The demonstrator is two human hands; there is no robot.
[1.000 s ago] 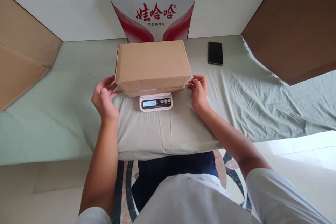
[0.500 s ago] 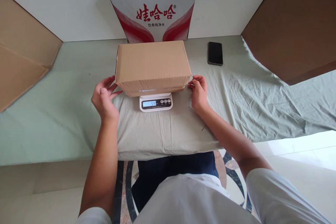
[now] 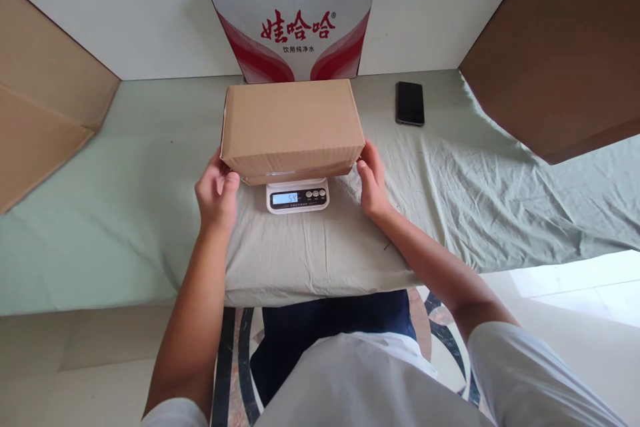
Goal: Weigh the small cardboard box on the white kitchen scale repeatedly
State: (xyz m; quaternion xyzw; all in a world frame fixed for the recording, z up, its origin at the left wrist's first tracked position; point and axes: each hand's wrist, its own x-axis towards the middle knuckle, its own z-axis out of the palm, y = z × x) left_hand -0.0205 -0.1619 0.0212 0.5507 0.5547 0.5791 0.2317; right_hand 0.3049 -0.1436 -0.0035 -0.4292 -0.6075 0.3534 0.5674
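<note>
A closed brown cardboard box [image 3: 293, 120] rests on a small white digital scale [image 3: 298, 207], whose lit display appears to read 54. My left hand [image 3: 216, 195] grips the box at its near left corner, the fingers partly hidden along its side and the thumb in front. At the opposite end, my right hand [image 3: 373, 180] holds the near right corner, with its fingers mostly hidden behind the box and its thumb at the front. Only the front panel of the scale shows; the box covers the rest.
A black phone [image 3: 410, 104] lies to the right on the green cloth [image 3: 140, 213] over the table. Behind the box stands a white and red printed carton [image 3: 300, 30]. Large brown cartons flank the table, at left [image 3: 45, 93] and right [image 3: 560, 53].
Both hands have closed in from beside the box onto its near corners, fingers passing behind or beneath it. The box and the scale look unmoved, and the display looks the same.
</note>
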